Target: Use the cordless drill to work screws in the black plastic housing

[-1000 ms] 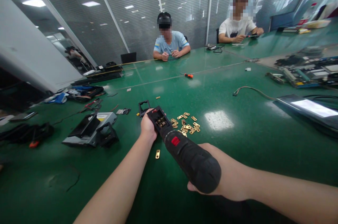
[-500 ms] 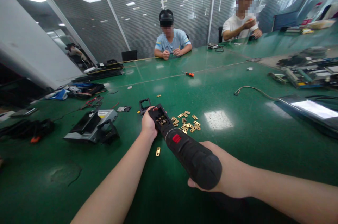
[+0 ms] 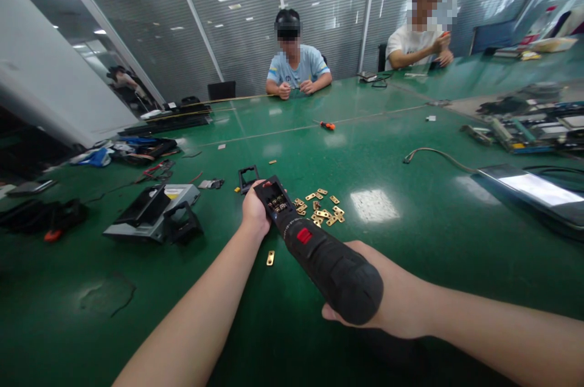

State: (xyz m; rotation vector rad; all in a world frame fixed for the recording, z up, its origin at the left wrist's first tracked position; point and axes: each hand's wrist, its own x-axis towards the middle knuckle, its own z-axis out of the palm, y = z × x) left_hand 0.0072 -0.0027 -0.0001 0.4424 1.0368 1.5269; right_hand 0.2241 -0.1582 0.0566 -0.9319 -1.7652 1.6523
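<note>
My right hand (image 3: pixel 387 289) is wrapped round the grip of a black cordless drill (image 3: pixel 333 271) with a red switch on top. The drill's front end points away from me, at a black plastic housing (image 3: pixel 264 193). Brass-coloured terminals show inside that housing, which my left hand (image 3: pixel 256 210) grips from the left side. The drill hides the bit and the exact contact point. Just right of the housing lie several brass plates with holes (image 3: pixel 323 214). A single brass plate (image 3: pixel 271 258) rests nearer me, and a black plastic frame (image 3: pixel 247 177) stands just beyond my left hand.
At left are a grey metal box (image 3: pixel 137 226) and another black plastic frame (image 3: pixel 182 223). An orange-handled screwdriver (image 3: pixel 327 126) lies farther off. A tablet-like device (image 3: pixel 533 186) and circuit boards (image 3: pixel 515 137) occupy the right. Two people sit across the green table (image 3: pixel 456 253).
The view has shifted slightly, so most things on the table appear a little farther left and up. Both hands keep their hold on the drill and the housing.
</note>
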